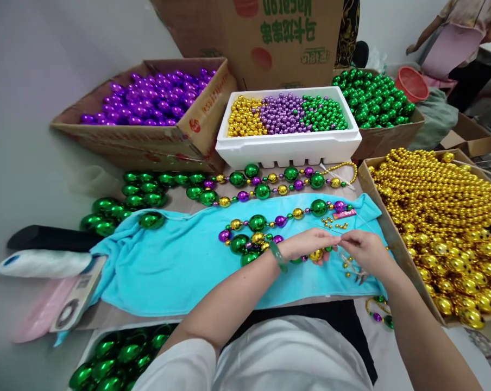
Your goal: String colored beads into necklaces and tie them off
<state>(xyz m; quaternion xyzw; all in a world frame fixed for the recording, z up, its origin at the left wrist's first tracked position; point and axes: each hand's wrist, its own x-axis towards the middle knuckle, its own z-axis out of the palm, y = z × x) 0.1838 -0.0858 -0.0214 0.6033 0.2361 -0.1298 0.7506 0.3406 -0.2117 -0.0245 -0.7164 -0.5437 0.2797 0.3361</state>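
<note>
My left hand (309,244), with a green bangle on the wrist, is closed in a pinch over the blue towel (164,277). Its fingertips meet those of my right hand (365,252), also pinched. A thin thread runs between and above them; its exact hold is partly hidden by the fingers. Beneath my left hand a gold bead (316,255) shows, part of a string of green, purple and gold beads (257,222) that loops across the towel. Small loose gold beads (331,223) and a little pink packet (345,215) lie just beyond the hands. Scissors (360,277) rest under my right hand.
A white foam box (288,144) of small beads stands behind, between cartons of purple beads (156,100) and green beads (371,100). A carton of gold beads (453,228) borders the right. A finished-looking strand (263,190) lies behind the towel. Another person (453,43) is at back right.
</note>
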